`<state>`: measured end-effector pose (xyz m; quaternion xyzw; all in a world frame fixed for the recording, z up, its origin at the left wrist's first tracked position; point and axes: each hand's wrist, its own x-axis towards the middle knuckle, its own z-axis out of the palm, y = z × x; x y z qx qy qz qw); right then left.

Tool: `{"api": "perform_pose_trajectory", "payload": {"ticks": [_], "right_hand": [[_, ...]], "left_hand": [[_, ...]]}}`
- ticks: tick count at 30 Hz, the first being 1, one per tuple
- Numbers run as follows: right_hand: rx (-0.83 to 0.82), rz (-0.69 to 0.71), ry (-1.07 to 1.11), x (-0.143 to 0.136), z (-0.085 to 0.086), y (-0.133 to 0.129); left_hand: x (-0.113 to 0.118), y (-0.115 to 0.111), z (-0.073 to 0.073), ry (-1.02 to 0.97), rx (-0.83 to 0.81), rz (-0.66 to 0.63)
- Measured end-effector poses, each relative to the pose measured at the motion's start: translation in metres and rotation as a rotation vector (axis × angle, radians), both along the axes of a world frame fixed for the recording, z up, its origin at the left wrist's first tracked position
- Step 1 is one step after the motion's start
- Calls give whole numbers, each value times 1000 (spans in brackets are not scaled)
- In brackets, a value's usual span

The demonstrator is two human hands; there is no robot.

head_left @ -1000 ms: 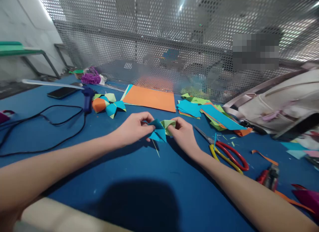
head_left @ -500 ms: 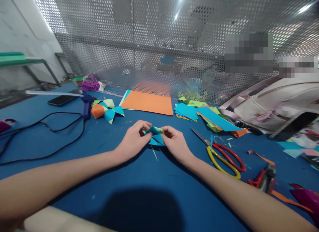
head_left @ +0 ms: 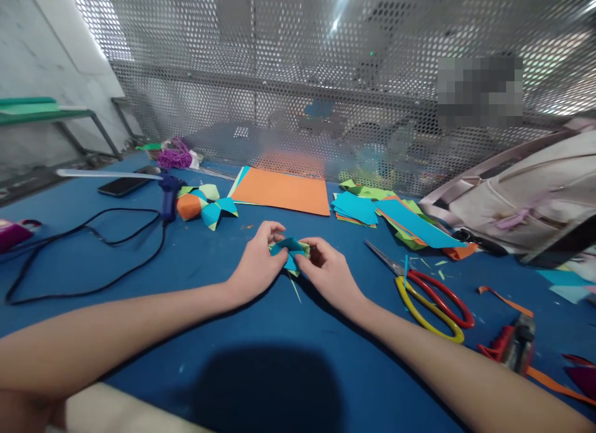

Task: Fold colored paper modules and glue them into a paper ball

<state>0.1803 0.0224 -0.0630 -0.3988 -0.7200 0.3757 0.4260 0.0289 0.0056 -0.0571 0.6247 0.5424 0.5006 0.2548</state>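
In the head view, the left hand point(head_left: 257, 259) and the right hand point(head_left: 328, 272) meet low over the blue table point(head_left: 186, 334), both on one small folded paper piece point(head_left: 291, 247), blue on top with light green at its edges. It sits in the middle, straight ahead of the person, probably because there both eyes and both hands reach it equally well. Each hand has its fingers drawn narrow on the paper, one from either side, with the thumbs on the near face; such a grip would let the two sides be steadied or pressed against each other without flattening the raised blue point between them. How the fingertips lie behind and beneath the piece is hidden, so I cannot tell that part fairly. A thin pale strip point(head_left: 295, 290) sticks out below the paper toward the person. Beyond the left hand stand a joined paper cluster point(head_left: 209, 206) in orange, blue and green and, just beside it, a blue glue gun point(head_left: 169, 197), its long translucent stick point(head_left: 107, 174) pointing left, away from the hands. An orange sheet point(head_left: 284, 191) tops a pile near the perforated screen point(head_left: 209, 92), and cut blue papers point(head_left: 354, 208) lie stacked to its right, seemingly set back to spare working room. The scissors point(head_left: 414, 275) rest beside the right forearm, handles toward the person, which suits an easy pick-up.
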Motion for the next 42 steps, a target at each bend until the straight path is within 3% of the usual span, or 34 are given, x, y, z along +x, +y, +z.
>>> {"api": "perform_pose_trajectory", "payload": {"ticks": [6,12,19,27,31,37,42], "right_hand": [[190,-43,-101,2,-3,1],[326,15,-99,3,-2,-1],[91,16,-25,1,-6,2],[226,-32,-58,2,-9,1],[215,-40,-53,3,-8,0],[218,-44,-51,3,-6,-1],[217,-48,-30,3,-5,0]], "left_hand": [[2,-7,2,161,22,-76],[2,-9,4,111,-73,-177],[-1,-3,2,34,-114,-43],[1,-4,2,-2,-168,-66],[1,-3,4,-44,-170,-22],[1,-4,5,-174,-208,-151],[2,-4,6,-207,-265,-134]]}}
